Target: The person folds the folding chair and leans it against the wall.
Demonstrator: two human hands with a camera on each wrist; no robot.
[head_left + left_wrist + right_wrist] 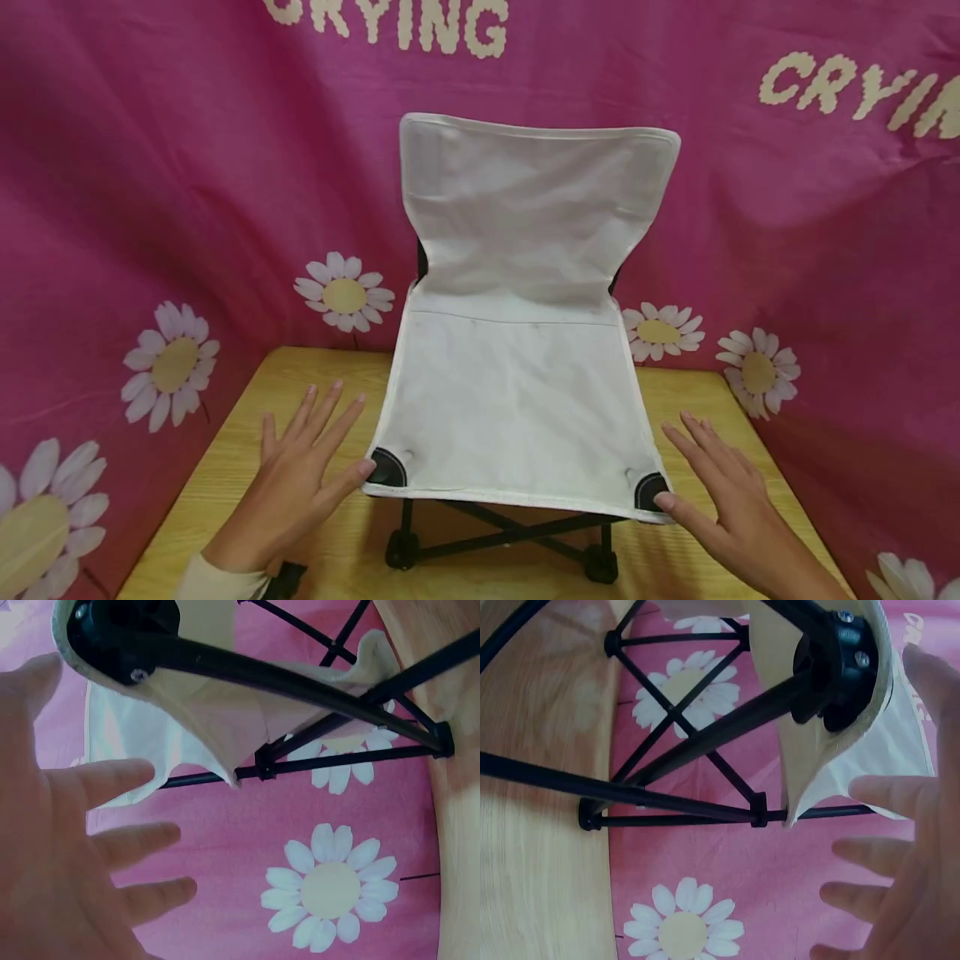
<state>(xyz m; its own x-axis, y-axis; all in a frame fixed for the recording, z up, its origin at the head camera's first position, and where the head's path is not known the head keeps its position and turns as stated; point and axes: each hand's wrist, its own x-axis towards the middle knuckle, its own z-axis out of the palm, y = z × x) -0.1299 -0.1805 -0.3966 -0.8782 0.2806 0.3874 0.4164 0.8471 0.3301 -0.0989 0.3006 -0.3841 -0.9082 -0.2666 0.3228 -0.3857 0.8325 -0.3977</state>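
A white folding camp chair [517,400] stands unfolded, its seat toward me and its backrest [536,208] upright behind. My left hand [296,479] is spread beside the seat's front left corner, thumb tip at the black corner patch [387,468]. On the other side my right hand [727,492] has its fingers extended, with the thumb at the right corner patch [651,492]. Both wrist views look beneath the seat, where black leg tubes [727,735] cross and meet a black plastic corner joint [124,634]. Neither hand grips anything.
The chair's feet [402,550] rest on a light wooden table [300,375]. Pink fabric [225,208] printed with daisies and lettering hangs close behind the table and along both sides.
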